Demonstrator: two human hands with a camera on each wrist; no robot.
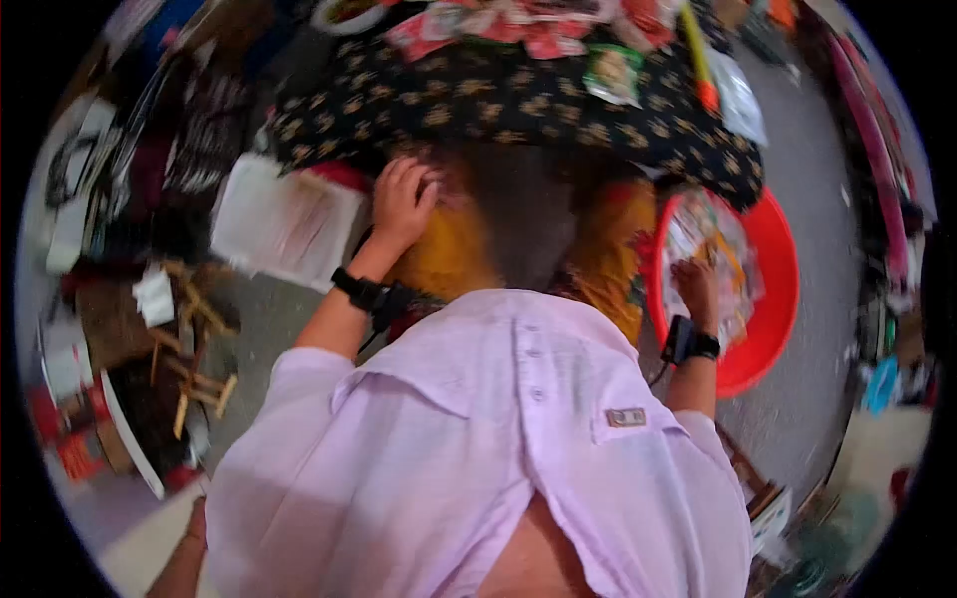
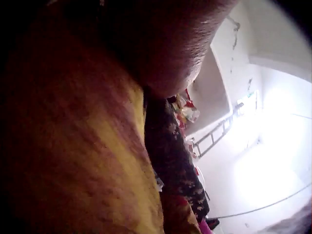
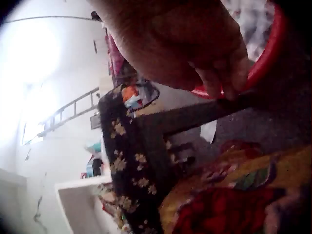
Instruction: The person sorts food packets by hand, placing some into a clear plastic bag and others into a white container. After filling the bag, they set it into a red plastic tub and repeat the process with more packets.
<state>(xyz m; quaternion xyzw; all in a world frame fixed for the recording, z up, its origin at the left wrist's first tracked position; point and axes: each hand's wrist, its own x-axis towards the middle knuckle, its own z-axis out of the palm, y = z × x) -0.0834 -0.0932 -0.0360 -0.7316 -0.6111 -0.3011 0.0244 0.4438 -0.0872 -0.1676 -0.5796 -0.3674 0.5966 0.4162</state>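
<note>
Beside your right leg, your right hand dips into a red basin of plastic packets; whether it grips any, you cannot tell. Your left hand lies relaxed on your left leg. Ahead: a black, flowered surface, grey floor, white wall.

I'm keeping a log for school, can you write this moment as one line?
left hand: rests on yellow trousers | right hand: over red tub, grip unclear | ahead: black flowered cloth
</note>
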